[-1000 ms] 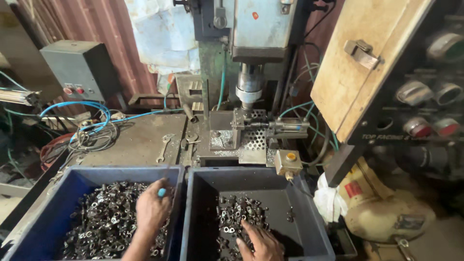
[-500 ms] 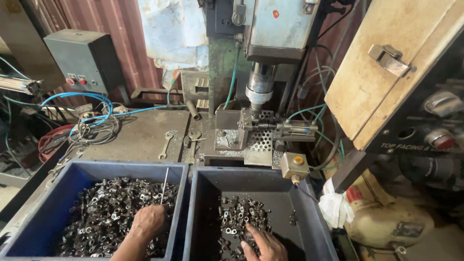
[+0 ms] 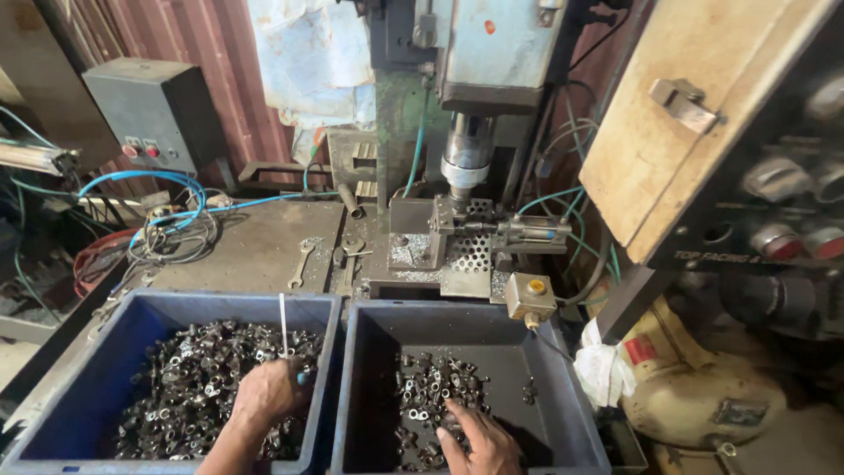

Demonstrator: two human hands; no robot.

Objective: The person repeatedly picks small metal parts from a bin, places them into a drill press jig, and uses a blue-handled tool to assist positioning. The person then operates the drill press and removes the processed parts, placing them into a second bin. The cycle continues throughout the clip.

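Two blue plastic bins sit side by side below me. The left bin (image 3: 105,343) is heaped with small dark metal parts (image 3: 185,387). My left hand (image 3: 268,391) rests on that heap near the bin's right wall, fingers curled around a thin white rod (image 3: 283,324) that stands upright. The right bin (image 3: 536,334) holds a thinner scatter of the same metal parts (image 3: 426,396). My right hand (image 3: 479,440) lies flat on them, fingers spread, near the front edge.
Behind the bins stands a drilling machine with its spindle (image 3: 464,163) above a perforated fixture (image 3: 470,246). Wrenches (image 3: 303,259) lie on the steel bench. A grey switch box (image 3: 154,110), blue hoses (image 3: 167,189), a yellow button box (image 3: 530,295) and a wooden panel (image 3: 694,114) surround it.
My left hand has drawn back toward me across the left bin's heap, the white rod now standing up from it. My right hand stays in the right bin, shifted slightly.
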